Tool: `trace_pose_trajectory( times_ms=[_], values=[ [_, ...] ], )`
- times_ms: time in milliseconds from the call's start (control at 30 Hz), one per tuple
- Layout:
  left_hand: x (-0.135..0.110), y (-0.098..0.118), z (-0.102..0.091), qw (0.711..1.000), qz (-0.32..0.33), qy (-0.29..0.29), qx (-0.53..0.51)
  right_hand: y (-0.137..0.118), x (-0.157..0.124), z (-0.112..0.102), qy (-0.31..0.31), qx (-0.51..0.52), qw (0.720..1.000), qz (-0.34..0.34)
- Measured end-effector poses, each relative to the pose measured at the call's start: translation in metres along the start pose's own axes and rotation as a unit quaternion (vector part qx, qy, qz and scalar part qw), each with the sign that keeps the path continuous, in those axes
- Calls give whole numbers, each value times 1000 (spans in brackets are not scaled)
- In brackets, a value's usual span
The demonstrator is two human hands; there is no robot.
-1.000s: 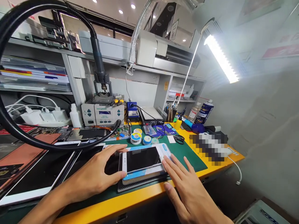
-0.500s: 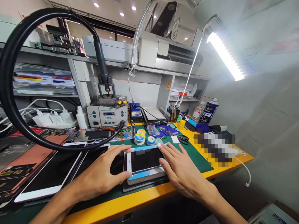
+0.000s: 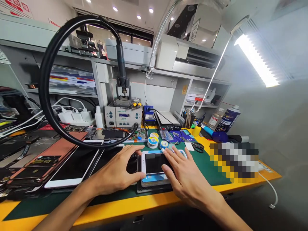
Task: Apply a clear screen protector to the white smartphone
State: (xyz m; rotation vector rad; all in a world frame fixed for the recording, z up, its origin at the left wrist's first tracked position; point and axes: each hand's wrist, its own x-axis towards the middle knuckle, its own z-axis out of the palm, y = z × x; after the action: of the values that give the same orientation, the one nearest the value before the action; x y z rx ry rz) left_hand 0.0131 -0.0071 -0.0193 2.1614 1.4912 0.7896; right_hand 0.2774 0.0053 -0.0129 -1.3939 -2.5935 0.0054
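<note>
A white-framed phone (image 3: pixel 155 163) with a dark screen lies face up on a blue-and-white pad (image 3: pixel 154 178), which rests on a dark perforated base (image 3: pixel 144 189). At the phone's left end my left hand (image 3: pixel 120 168) is open. Its thumb and index finger are spread, with their tips at the near and far corners. My right hand (image 3: pixel 184 175) lies across the right end with fingers stretched out and hides that part. A small white tip shows by its index finger; I cannot tell what it belongs to. Solder spools (image 3: pixel 153 142) stand just behind.
Several phones and opened phone parts, including a white tablet-like phone (image 3: pixel 72 165), lie to the left. A black hose (image 3: pixel 45 86) loops above them from the rework station (image 3: pixel 124 116). Scissors (image 3: pixel 198 147), a yellow bottle (image 3: pixel 197 130) and a spray can (image 3: pixel 228 118) are at the right.
The view has turned left, so the whole bench appears shifted right. Both hands stay at the two ends of the phone in nearly the same poses.
</note>
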Motion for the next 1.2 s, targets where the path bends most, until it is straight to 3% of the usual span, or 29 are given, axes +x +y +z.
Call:
trace_pose_trajectory(
  times_ms=[333, 600, 900, 1200],
  values=[
    [1, -7, 2, 1000, 13, 5, -25, -42, 21, 3, 0, 64, 995, -79],
    [2, -8, 3, 1000, 18, 7, -19, -54, 32, 3, -10, 82, 991, -102],
    [2, -3, -2, 1000, 27, 3, -17, -59, 4, 2, -28, 99, 989, -108],
    [-2, 1, -7, 997, 47, -53, -12, -62, -15, 7, -51, 99, 988, -110]
  ],
)
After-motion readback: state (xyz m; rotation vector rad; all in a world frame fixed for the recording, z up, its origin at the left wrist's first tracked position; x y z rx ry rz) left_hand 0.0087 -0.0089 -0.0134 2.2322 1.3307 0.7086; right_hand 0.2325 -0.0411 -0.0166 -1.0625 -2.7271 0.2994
